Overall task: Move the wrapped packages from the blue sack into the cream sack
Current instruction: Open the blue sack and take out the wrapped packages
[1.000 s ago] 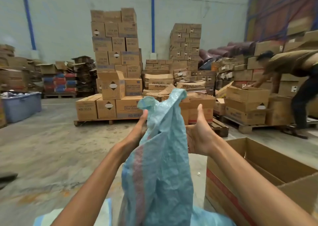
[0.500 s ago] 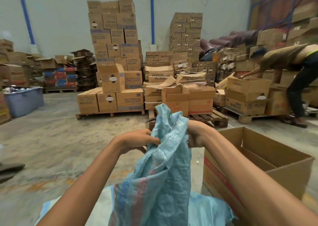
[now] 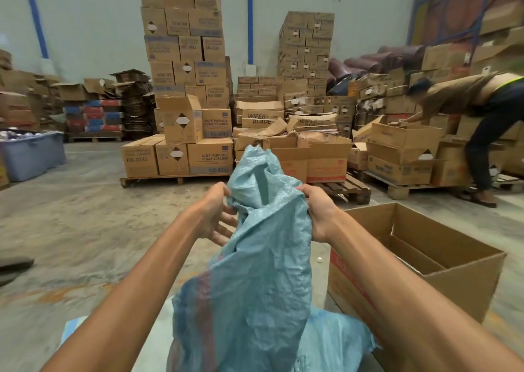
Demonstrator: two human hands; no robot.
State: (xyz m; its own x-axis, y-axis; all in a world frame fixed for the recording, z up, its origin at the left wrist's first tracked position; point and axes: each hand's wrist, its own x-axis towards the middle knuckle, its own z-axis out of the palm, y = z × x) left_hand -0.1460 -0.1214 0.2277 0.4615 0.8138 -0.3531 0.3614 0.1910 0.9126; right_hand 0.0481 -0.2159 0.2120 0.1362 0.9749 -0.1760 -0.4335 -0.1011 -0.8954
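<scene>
Your right hand (image 3: 319, 211) grips the blue sack (image 3: 255, 272) mouth at twelve o'clock; your left hand (image 3: 215, 215), fingers loose, barely pinches it. That edge could slip, closing the opening.

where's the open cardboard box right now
In the head view the open cardboard box stands on the floor at lower right, just right of the blue sack and beside the right forearm.
</scene>
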